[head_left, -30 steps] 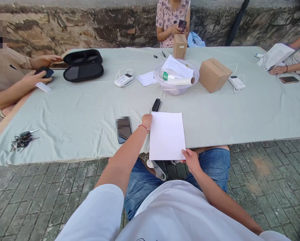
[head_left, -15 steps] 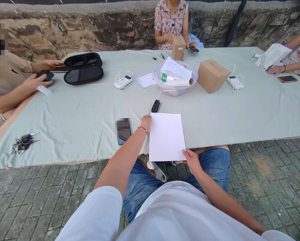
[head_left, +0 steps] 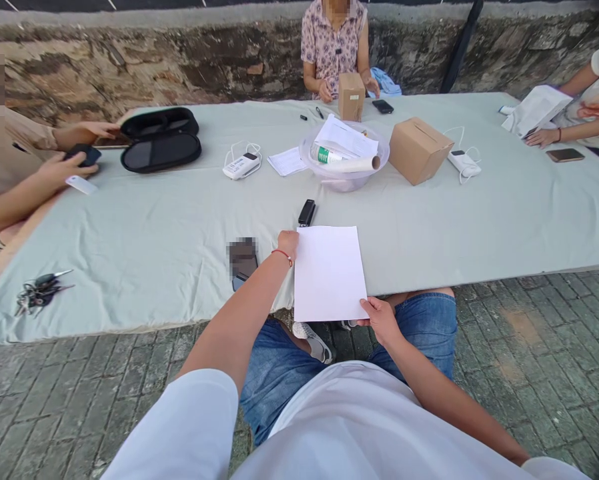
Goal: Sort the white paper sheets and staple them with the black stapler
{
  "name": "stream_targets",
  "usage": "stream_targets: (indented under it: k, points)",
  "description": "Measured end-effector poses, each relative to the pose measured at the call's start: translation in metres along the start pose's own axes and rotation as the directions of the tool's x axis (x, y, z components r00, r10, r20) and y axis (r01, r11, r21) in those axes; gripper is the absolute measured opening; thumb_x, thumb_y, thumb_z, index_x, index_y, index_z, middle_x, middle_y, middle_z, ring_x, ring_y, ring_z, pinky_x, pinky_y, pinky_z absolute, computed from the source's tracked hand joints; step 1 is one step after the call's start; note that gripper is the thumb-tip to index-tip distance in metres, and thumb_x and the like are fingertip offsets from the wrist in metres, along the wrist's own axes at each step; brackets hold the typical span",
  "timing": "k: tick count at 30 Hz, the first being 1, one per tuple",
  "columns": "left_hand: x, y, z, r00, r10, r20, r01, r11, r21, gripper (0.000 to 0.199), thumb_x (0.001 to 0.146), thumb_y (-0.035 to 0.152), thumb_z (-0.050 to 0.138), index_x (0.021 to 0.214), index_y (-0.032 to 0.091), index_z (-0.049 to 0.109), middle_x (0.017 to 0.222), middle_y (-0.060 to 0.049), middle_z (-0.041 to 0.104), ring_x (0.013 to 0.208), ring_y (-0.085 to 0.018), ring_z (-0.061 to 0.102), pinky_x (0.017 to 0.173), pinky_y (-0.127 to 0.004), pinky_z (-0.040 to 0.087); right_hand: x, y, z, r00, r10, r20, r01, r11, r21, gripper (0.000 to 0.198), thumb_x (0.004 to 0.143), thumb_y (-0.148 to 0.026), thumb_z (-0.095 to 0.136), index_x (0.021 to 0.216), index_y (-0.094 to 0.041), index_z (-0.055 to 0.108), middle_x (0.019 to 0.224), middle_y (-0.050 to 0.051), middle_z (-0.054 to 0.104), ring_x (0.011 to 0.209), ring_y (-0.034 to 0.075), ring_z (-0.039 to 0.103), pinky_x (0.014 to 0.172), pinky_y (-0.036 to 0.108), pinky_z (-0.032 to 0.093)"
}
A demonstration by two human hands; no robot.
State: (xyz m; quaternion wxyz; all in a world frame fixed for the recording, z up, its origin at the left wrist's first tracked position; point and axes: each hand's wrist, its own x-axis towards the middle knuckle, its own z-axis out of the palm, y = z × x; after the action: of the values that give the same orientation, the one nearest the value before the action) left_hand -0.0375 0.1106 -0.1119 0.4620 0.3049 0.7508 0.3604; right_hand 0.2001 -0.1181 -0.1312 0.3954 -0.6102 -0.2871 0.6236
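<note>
White paper (head_left: 328, 275) is held by 2 hands at the near edge of the bench (head_left: 454, 227), its lower part extended past that edge. Its left side, near the top, is gripped by the left hand (head_left: 288, 245), whose fingertips are hidden; its lower right corner is pinched by the right hand (head_left: 381, 320), thumb on top. Each grip is clamped on the paper. A black stapler-like object (head_left: 307, 212) is seen just beyond the upper left corner. Farther off, a cardboard box (head_left: 418, 152) is set beside a filled bowl (head_left: 337, 179)
</note>
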Motion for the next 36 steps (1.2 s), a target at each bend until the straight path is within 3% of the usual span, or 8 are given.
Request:
stream_targets:
  k: [15, 23, 31, 36]
  points:
    - [0.011, 0.011, 0.005, 0.999, -0.032, 0.008, 0.032, 0.999, 0.017, 0.032, 0.078, 0.008, 0.057, 0.057, 0.02, 0.034, 0.054, 0.006, 0.025, 0.049, -0.009, 0.034, 0.053, -0.025, 0.027, 0.003, -0.01, 0.003, 0.998, 0.0, -0.057, 0.001, 1.0, 0.017, 0.038, 0.072, -0.051, 0.067, 0.083, -0.015, 0.069, 0.077, 0.004, 0.065, 0.064, 0.017, 0.059, 0.052, 0.029, 0.056]
    - [0.015, 0.026, 0.009, 0.999, -0.017, 0.032, 0.016, 0.999, 0.038, 0.02, 0.077, 0.013, 0.064, 0.066, 0.018, 0.048, 0.053, 0.004, 0.035, 0.055, -0.011, 0.043, 0.055, -0.026, 0.031, 0.008, -0.013, 0.007, 0.998, -0.014, -0.061, 0.014, 1.0, 0.002, 0.035, 0.073, -0.053, 0.064, 0.077, -0.018, 0.065, 0.073, 0.002, 0.065, 0.063, 0.018, 0.06, 0.053, 0.03, 0.056]
    - [-0.002, 0.035, 0.0, 0.983, -0.103, 0.15, 0.105, 0.994, -0.007, 0.012, 0.081, 0.012, 0.059, 0.071, 0.016, 0.053, 0.056, 0.0, 0.05, 0.055, -0.013, 0.052, 0.054, -0.026, 0.04, 0.008, -0.014, 0.017, 0.994, 0.024, -0.106, -0.014, 0.996, 0.092, 0.032, 0.072, -0.048, 0.066, 0.077, -0.016, 0.065, 0.072, 0.002, 0.064, 0.06, 0.015, 0.06, 0.051, 0.028, 0.058]
    - [-0.027, 0.017, -0.018, 0.946, -0.179, 0.271, 0.189, 0.982, -0.011, 0.012, 0.084, 0.021, 0.057, 0.075, 0.014, 0.057, 0.063, -0.004, 0.06, 0.056, -0.015, 0.058, 0.057, -0.03, 0.048, 0.006, -0.016, 0.018, 0.992, 0.019, -0.122, -0.008, 0.996, 0.094, 0.035, 0.072, -0.049, 0.067, 0.08, -0.015, 0.067, 0.076, 0.004, 0.066, 0.062, 0.016, 0.062, 0.053, 0.028, 0.059]
